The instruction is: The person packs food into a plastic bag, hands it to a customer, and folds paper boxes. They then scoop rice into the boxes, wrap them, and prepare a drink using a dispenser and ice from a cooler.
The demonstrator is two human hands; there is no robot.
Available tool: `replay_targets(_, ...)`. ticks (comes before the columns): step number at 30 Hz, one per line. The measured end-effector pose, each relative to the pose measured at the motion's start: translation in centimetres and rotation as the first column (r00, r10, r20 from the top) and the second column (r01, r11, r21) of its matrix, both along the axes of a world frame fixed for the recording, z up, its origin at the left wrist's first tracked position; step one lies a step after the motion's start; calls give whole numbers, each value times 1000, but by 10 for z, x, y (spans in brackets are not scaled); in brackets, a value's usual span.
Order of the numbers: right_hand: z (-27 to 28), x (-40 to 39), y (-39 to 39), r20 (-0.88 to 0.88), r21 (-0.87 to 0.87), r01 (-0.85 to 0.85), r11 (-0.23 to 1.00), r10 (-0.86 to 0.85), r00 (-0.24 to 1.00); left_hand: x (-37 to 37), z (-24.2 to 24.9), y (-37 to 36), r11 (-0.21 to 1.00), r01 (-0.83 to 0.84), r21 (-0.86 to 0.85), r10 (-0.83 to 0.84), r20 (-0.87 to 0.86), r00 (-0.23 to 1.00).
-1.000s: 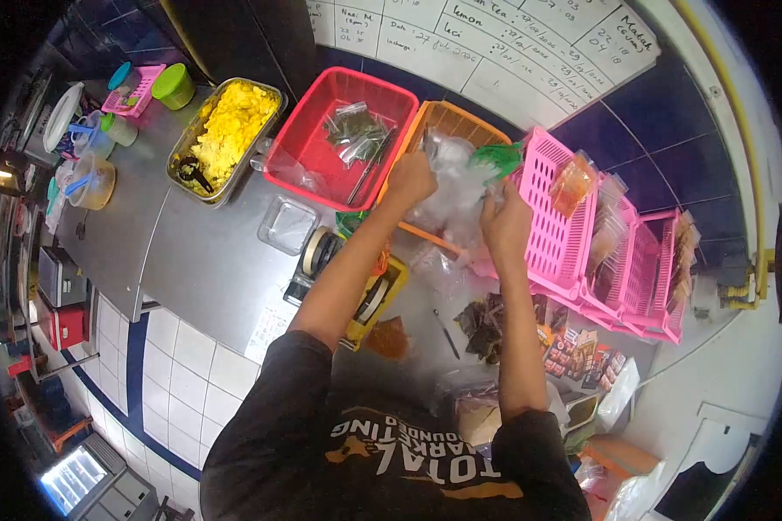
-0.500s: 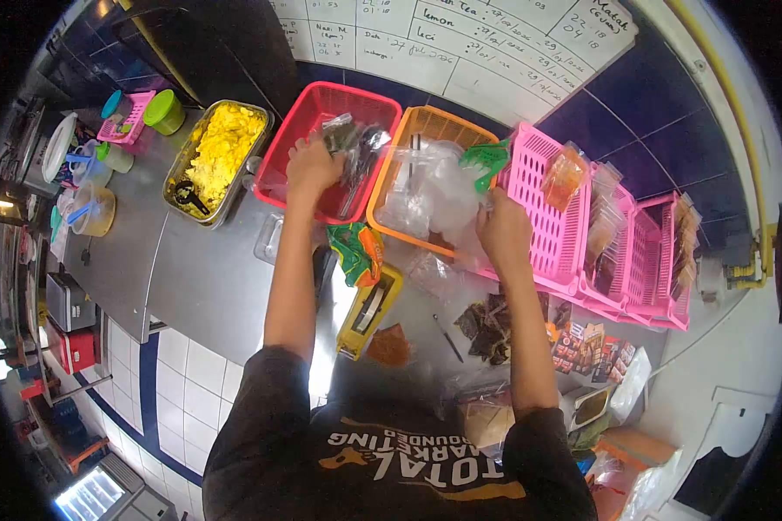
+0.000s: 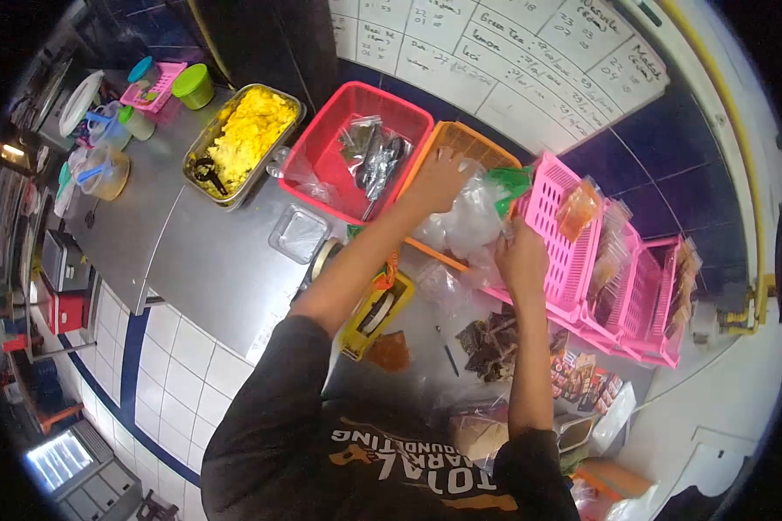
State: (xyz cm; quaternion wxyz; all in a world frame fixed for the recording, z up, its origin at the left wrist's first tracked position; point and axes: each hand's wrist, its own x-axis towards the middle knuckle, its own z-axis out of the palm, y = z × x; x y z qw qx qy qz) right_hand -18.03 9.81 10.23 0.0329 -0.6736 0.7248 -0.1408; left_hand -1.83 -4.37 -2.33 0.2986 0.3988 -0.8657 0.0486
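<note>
My left hand [image 3: 437, 181] reaches over the orange basket [image 3: 453, 133], its bent fingers apart at the edge of the clear plastic bags [image 3: 456, 221] inside. At the basket's right side, my right hand [image 3: 523, 250] is closed, with clear plastic bunched beside it; its fingertips are turned away and I cannot tell what they hold. Just above that hand lies a green packet [image 3: 510, 187] on the bags. Left of my left hand, a red basket [image 3: 321, 130] contains dark items in clear wrapping [image 3: 378, 161].
Pink baskets [image 3: 554, 265] with packets stand on the right. A metal tray of yellow food [image 3: 252, 130] with a black scoop is at the left. A yellow tape dispenser [image 3: 356, 334], a pen [image 3: 448, 352] and dark packets [image 3: 491, 343] lie nearer me.
My left hand has left the red basket and moved right to the orange one. My right hand stays by the orange basket's right side. The view has shifted slightly.
</note>
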Motion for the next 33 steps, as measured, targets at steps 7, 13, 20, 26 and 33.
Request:
replay_targets(7,9,-10,7,-24,-51,-2,999,1,1000,15,13,-24,966,-136,219,118,91,989)
replay_targets(13,-9,-7,-5,-100,5,-50,999,50,994,60,38,-48,884,161,440,164,-611,775)
replay_targets(20,-51,-1,-35,-197,136,-126,983,151,969,85,71,-51,744,496,448,360,-894,267)
replay_targets(26,10,5,-29,8,-236,-75,969,80,997,100,92,-42,761,608,225,409,-894,-181)
replay_targets(33,76,-3,-16,979,-76,230,970,29,203,33,152,83,691,706,154,259,-965,-43)
